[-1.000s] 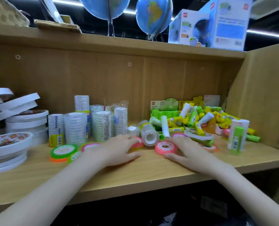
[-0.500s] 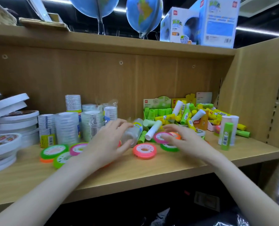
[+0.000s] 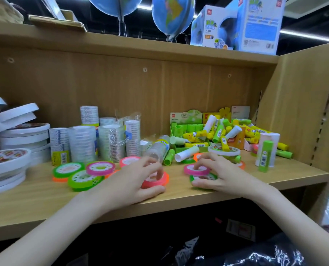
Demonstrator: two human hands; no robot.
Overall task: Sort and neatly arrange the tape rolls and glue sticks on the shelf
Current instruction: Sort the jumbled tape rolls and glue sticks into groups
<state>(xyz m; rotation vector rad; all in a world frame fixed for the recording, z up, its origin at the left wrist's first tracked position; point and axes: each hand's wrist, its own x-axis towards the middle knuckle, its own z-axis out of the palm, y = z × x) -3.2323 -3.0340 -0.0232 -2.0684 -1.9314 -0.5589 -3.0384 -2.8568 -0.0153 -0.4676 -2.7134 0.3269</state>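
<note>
Flat coral-red plastic tape roll (image 3: 156, 180) lies on its face near the front edge of the wooden shelf (image 3: 44, 204), roughly mid-span, round with no long axis to speak of. The left hand (image 3: 129, 181) is right on it, fingers curled over the top and thumb along the near rim, gripping it. Just to the right, a pink flat tape roll (image 3: 196, 169) sits stacked on a green flat tape roll (image 3: 204, 177), and the right hand (image 3: 217, 176) pinches the pink one from above, though motion blur makes the exact finger contact hard to read. So each hand has its own roll directly beneath it. The loose group of green and pink flat rolls (image 3: 83, 172) lies to the left, nearer the left hand. Behind, toward the right back corner, the heap of yellow and green glue sticks (image 3: 217, 133) points every way.
</note>
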